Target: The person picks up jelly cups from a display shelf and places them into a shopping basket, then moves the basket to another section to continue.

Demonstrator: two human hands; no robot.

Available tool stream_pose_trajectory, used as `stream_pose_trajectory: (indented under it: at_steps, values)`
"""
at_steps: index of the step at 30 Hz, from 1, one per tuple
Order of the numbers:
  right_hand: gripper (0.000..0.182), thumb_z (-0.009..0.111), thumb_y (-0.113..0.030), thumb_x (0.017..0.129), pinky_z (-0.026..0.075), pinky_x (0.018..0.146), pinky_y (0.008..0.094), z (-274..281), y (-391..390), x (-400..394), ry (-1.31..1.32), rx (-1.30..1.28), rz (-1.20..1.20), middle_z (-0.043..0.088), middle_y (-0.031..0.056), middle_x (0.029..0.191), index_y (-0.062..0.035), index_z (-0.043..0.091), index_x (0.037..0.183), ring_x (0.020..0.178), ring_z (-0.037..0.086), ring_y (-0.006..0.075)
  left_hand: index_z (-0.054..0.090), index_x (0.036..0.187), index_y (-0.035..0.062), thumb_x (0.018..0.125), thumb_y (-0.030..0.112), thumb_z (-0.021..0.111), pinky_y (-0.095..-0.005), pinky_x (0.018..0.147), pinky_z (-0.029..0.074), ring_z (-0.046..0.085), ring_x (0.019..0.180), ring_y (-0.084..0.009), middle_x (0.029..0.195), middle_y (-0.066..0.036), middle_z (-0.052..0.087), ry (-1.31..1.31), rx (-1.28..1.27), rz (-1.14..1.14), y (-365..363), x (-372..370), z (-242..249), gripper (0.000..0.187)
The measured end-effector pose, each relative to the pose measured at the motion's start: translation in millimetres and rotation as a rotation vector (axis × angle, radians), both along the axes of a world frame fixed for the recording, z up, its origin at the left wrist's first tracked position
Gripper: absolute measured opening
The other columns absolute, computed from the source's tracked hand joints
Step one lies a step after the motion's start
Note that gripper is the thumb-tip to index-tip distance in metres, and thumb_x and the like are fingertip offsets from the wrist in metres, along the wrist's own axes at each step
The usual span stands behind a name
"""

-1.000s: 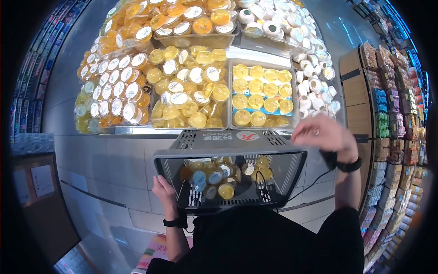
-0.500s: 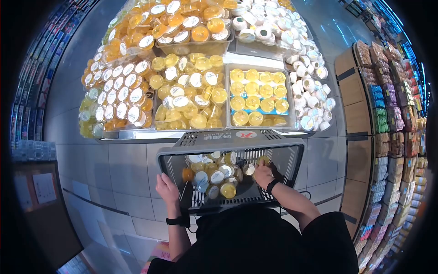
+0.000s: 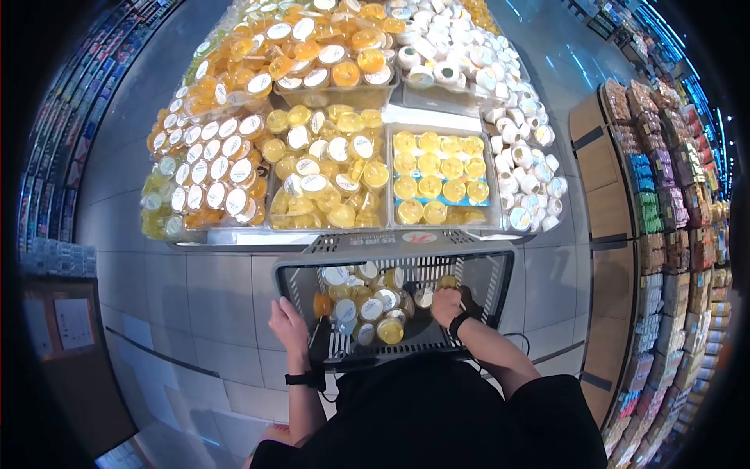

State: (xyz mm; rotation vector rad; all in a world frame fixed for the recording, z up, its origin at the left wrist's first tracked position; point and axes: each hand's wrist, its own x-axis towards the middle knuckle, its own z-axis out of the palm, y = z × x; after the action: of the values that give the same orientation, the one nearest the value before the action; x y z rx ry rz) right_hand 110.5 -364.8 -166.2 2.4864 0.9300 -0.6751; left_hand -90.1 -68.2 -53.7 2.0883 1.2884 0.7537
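Note:
A grey shopping basket [image 3: 500,313] with slotted walls is in front of my body. Inside it, mostly left of centre, lie several jelly cups [image 3: 371,307] with white lids, plus an orange cup [image 3: 323,305] by the left wall. My right hand [image 3: 448,306] is down in the basket's right half, fingers curled at a yellow jelly cup [image 3: 447,283] that shows just beyond them. A white-lidded cup [image 3: 423,298] lies left of that hand. At the basket's left rim, my left hand [image 3: 290,322] has its fingers closed against the edge; their tips are partly hidden.
Beyond the basket stands a display with bins of yellow cups [image 3: 312,184], orange cups [image 3: 215,168] and white-lidded cups [image 3: 527,184]. Packed shelves [image 3: 672,234] run along the right. A dark box-like stand [image 3: 78,344] is at the left on the tiled floor.
The view has shifted slightly, so the display sits a little lower. My right hand has moved slightly down and left inside the basket. My left hand stays at the rim.

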Motion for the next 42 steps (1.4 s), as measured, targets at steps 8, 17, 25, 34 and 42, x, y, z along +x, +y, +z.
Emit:
stream_pose_trajectory:
  at_steps: [8, 17, 25, 34, 42]
  values:
    - [0.059, 0.080, -0.026, 0.064, 0.046, 0.092, 0.0426, 130.6, 50.9, -11.8, 0.370, 0.637, -0.165, 0.047, 0.0205, 0.113, -0.0076, 0.056, 0.114, 0.096, 0.056, 0.0381, 0.051, 0.079, -0.0017, 0.095, 0.020, 0.046, -0.0490, 0.052, 0.039, 0.055, 0.063, -0.0469, 0.065, -0.025, 0.055, -0.071, -0.084, 0.010, -4.9, -3.9, 18.6, 0.028]
    - [0.064, 0.083, -0.022, 0.065, 0.046, 0.092, 0.0338, 258.9, 54.7, 24.6, 0.629, 1.103, -0.192, 0.056, 0.0126, 0.115, -0.0070, 0.053, 0.121, 0.107, 0.058, 0.0235, 0.052, 0.079, -0.0017, 0.096, 0.023, 0.047, -0.0507, 0.052, 0.038, 0.055, 0.061, -0.0465, 0.064, -0.024, 0.055, -0.037, -0.118, -0.009, -6.3, 3.3, 23.8, 0.030]
    - [0.061, 0.083, -0.017, 0.064, 0.052, 0.080, 0.0304, 250.0, 19.4, 165.3, 0.233, 1.086, -0.424, 0.061, 0.0126, 0.102, 0.0014, 0.054, 0.114, 0.095, 0.062, 0.0186, 0.049, 0.079, -0.0034, 0.099, 0.024, 0.041, -0.0491, 0.052, 0.037, 0.053, 0.060, -0.0454, 0.065, -0.026, 0.053, 0.029, -0.130, -0.038, -6.4, 1.4, 7.0, 0.035]
    - [0.060, 0.084, -0.031, 0.059, 0.050, 0.071, 0.0359, 192.1, 46.4, 251.1, 0.446, 0.413, -0.448, 0.064, 0.0117, 0.085, -0.0021, 0.055, 0.102, 0.086, 0.064, 0.0236, 0.044, 0.073, -0.0033, 0.099, 0.022, 0.042, -0.0470, 0.049, 0.033, 0.045, 0.051, -0.0420, 0.057, -0.023, 0.047, -0.001, -0.012, 0.011, -2.5, 2.8, 0.9, 0.036]
    - [0.070, 0.081, -0.042, 0.060, 0.053, 0.061, 0.0349, 176.8, 76.8, 273.2, 0.299, 0.334, -0.005, 0.067, 0.0178, 0.079, 0.0067, 0.057, 0.104, 0.067, 0.066, 0.0282, 0.046, 0.077, -0.0043, 0.100, 0.023, 0.038, -0.0471, 0.052, 0.035, 0.046, 0.055, -0.0431, 0.062, -0.025, 0.049, 0.040, -0.096, 0.025, -4.8, 5.1, 7.3, 0.036]
